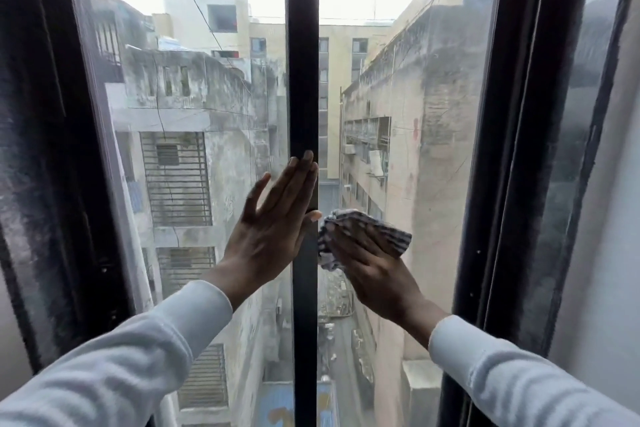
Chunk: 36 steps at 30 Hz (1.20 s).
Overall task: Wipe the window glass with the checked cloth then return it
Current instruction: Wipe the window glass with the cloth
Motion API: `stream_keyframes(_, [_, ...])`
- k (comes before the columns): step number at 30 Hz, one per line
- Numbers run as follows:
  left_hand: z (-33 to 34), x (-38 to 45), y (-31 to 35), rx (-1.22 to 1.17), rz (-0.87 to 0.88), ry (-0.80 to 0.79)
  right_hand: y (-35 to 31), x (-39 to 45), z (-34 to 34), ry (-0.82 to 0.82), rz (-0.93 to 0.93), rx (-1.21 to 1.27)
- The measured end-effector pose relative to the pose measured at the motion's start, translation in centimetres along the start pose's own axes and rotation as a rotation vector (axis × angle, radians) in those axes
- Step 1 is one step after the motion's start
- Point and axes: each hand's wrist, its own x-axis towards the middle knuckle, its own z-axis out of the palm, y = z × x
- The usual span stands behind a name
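Observation:
The checked cloth (391, 236), dark and white, is bunched against the right pane of the window glass (415, 97), low and close to the central bar. My right hand (372, 270) lies flat on the cloth and presses it to the glass. My left hand (273, 218) rests open with fingers stretched, palm on the left pane (190, 80), its fingertips overlapping the dark central bar (302, 45). Both arms wear pale long sleeves.
A dark window frame (498, 149) bounds the right pane; another dusty dark frame (45, 149) stands at the left. A narrow side pane (585, 80) lies at far right. Weathered buildings and a street far below show through the glass.

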Motion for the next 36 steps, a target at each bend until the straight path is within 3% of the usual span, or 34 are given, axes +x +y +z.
stream_keyframes(2, [-0.1,0.0,0.1,0.014,0.001,0.003,3.0,1.5,-0.9,-0.033,-0.192,-0.073])
stream_keyframes(3, [0.0,0.0,0.2,0.020,0.000,0.005,4.6,3.0,-1.4,-0.005,-0.174,-0.093])
stream_keyframes(6, [0.1,-0.3,0.1,0.034,-0.006,0.004,6.3,5.1,-2.3,0.138,0.223,-0.058])
stream_keyframes(8, [0.3,-0.3,0.1,0.036,-0.006,0.006,2.4,2.5,-1.0,0.183,0.565,0.007])
stream_keyframes(9, [0.4,-0.3,0.2,0.044,-0.004,0.013,-0.4,0.9,-0.1,0.147,0.618,0.031])
stream_keyframes(11, [0.4,-0.4,0.3,0.057,-0.006,0.020,-3.1,0.0,0.8,0.040,0.438,0.028])
stream_keyframes(13, [0.3,-0.3,0.4,0.065,0.007,0.016,0.4,4.0,-0.6,0.008,0.175,-0.023])
stream_keyframes(15, [0.2,-0.3,0.3,0.097,0.013,0.015,5.5,8.6,-2.6,0.080,0.137,-0.097])
stream_keyframes(17, [0.1,-0.3,0.2,0.129,0.011,0.016,8.4,9.8,-3.6,0.231,0.426,-0.112])
stream_keyframes(19, [-0.1,-0.3,0.3,0.140,0.008,0.004,5.4,6.7,-2.5,0.324,0.790,-0.027])
stream_keyframes(20, [-0.1,-0.3,0.4,0.136,0.010,-0.005,2.3,4.6,-1.5,0.294,0.850,0.021])
stream_keyframes(21, [-0.1,-0.3,0.5,0.128,0.011,-0.015,-0.6,2.7,-0.6,0.221,0.811,0.034])
stream_keyframes(23, [-0.2,-0.4,0.5,0.122,0.004,-0.018,-3.0,2.0,0.4,0.074,0.539,0.043])
stream_keyframes(26, [-0.2,-0.4,0.4,0.105,-0.001,-0.009,3.4,8.6,-2.2,0.112,0.244,-0.058])
stream_keyframes(28, [-0.2,-0.3,0.3,0.111,-0.009,-0.003,8.0,11.6,-4.0,0.275,0.414,-0.082])
stream_keyframes(30, [-0.4,-0.3,0.5,0.111,-0.013,-0.012,7.1,9.6,-3.9,0.373,0.764,-0.037])
stream_keyframes(31, [-0.5,-0.3,0.6,0.116,-0.010,-0.020,4.8,7.0,-3.0,0.348,0.844,-0.015])
stream_keyframes(32, [-0.6,-0.3,0.6,0.120,-0.007,-0.031,1.5,4.1,-2.0,0.250,0.822,0.008])
stream_keyframes(34, [-0.8,-0.3,0.7,0.126,-0.005,-0.040,-2.8,0.2,0.0,0.027,0.571,0.019])
stream_keyframes(36, [-1.0,-0.2,0.6,0.108,-0.012,-0.025,-0.4,2.6,0.1,-0.004,0.291,-0.038])
